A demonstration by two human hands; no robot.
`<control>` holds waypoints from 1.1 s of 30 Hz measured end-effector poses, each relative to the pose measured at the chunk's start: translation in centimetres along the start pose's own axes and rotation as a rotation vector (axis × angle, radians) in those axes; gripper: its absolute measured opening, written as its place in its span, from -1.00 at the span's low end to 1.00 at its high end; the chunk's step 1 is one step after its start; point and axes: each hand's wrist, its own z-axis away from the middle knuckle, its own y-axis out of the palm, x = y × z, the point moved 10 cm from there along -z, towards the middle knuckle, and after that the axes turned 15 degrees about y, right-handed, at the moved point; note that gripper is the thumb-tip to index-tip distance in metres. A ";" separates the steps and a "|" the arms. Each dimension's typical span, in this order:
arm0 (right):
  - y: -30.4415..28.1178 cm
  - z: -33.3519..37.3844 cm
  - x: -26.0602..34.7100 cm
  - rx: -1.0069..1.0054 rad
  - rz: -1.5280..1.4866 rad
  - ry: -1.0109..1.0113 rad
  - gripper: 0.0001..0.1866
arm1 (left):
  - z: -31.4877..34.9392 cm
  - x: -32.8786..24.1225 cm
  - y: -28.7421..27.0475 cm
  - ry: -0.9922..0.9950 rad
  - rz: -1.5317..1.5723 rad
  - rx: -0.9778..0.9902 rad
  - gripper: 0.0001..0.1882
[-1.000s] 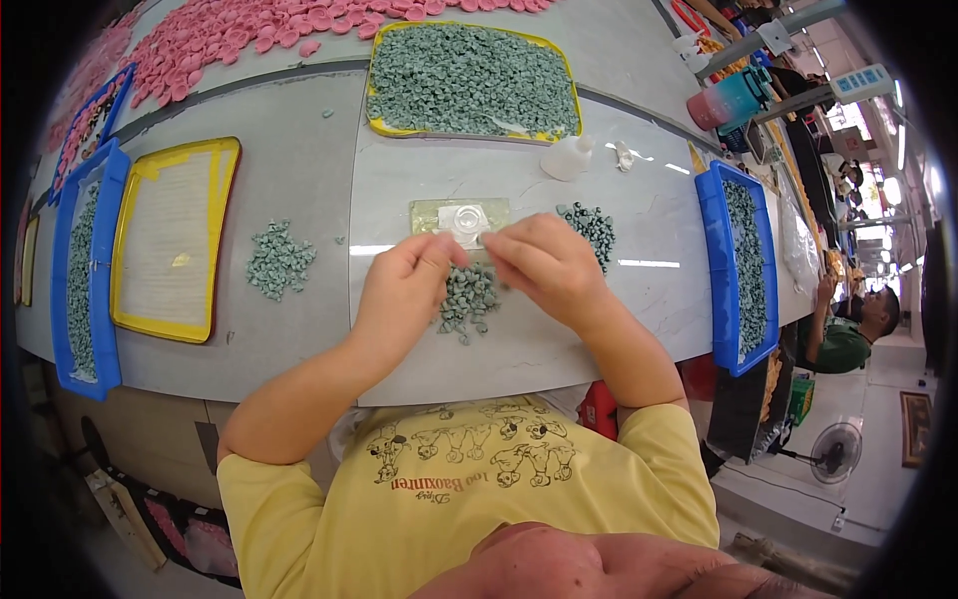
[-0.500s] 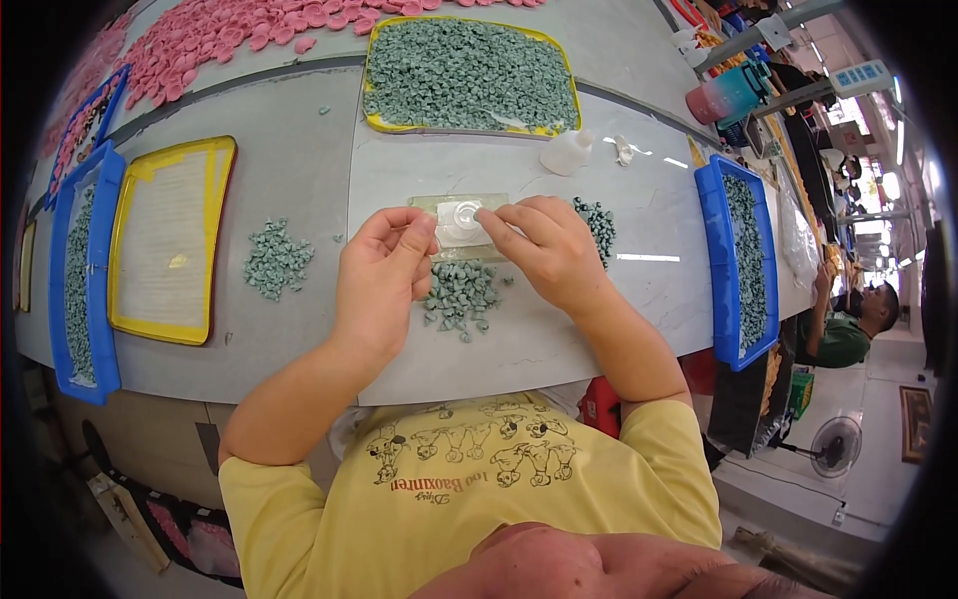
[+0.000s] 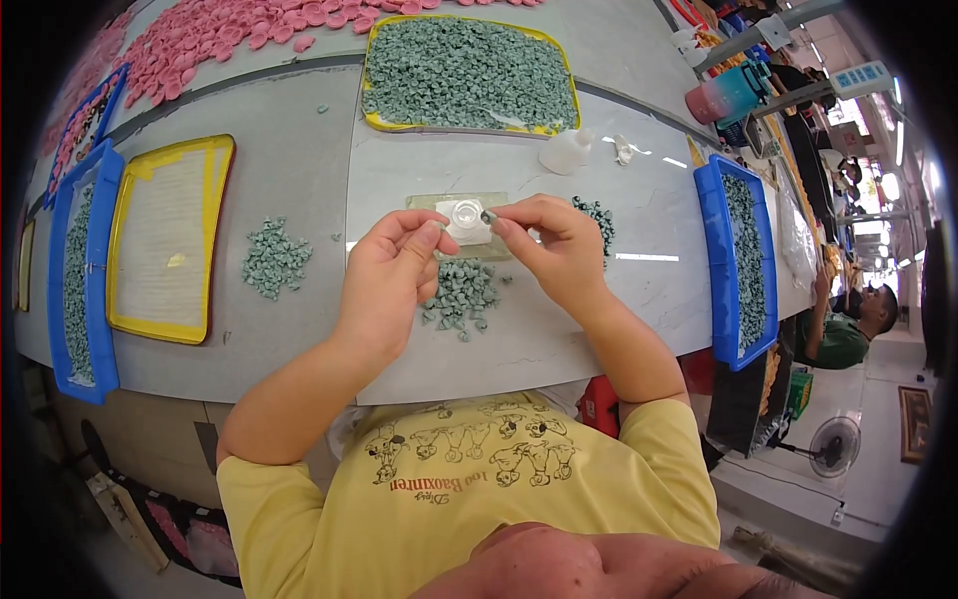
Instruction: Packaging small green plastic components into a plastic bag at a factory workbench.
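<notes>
My right hand (image 3: 555, 248) pinches a small grey-green piece (image 3: 488, 217) between thumb and fingertips. Across from it my left hand (image 3: 391, 275) is closed in a pinch too; whatever its fingertips hold is too small to name. Between the two hands lies a small clear round dish (image 3: 466, 213) on a white square, which rests on a greenish flat plate (image 3: 424, 202). Just in front of that plate is a heap of grey-green pieces (image 3: 461, 299). A further little pile (image 3: 596, 225) of them shows partly behind my right hand.
A yellow-edged tray (image 3: 469, 72) full of grey-green pieces stands at the back. A white squeeze bottle (image 3: 566, 152) is near it. Blue bins (image 3: 714, 200) flank the table, with a paper-lined yellow tray (image 3: 165, 250) and loose pile (image 3: 275, 260) at left. Pink pieces (image 3: 230, 40) cover the far left.
My right fingertips have drawn back slightly from the dish, and the green piece in them now shows. My left hand has shifted a little to the right.
</notes>
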 end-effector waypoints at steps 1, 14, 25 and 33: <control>0.3 -0.1 -1.4 0.063 -0.156 0.133 -0.84 | 0.2 0.4 0.2 -0.033 0.007 0.013 -0.85; 0.4 2.7 4.2 -0.140 0.087 -0.440 -0.75 | 1.4 3.0 1.3 -0.286 0.067 0.096 -0.67; 2.0 5.3 6.5 -0.215 0.379 -0.781 -0.62 | 1.6 2.9 1.4 -0.269 0.086 0.104 -0.68; 2.6 6.0 6.7 -0.224 0.360 -0.826 -0.62 | 1.8 2.0 1.4 -0.131 -0.009 0.091 -0.68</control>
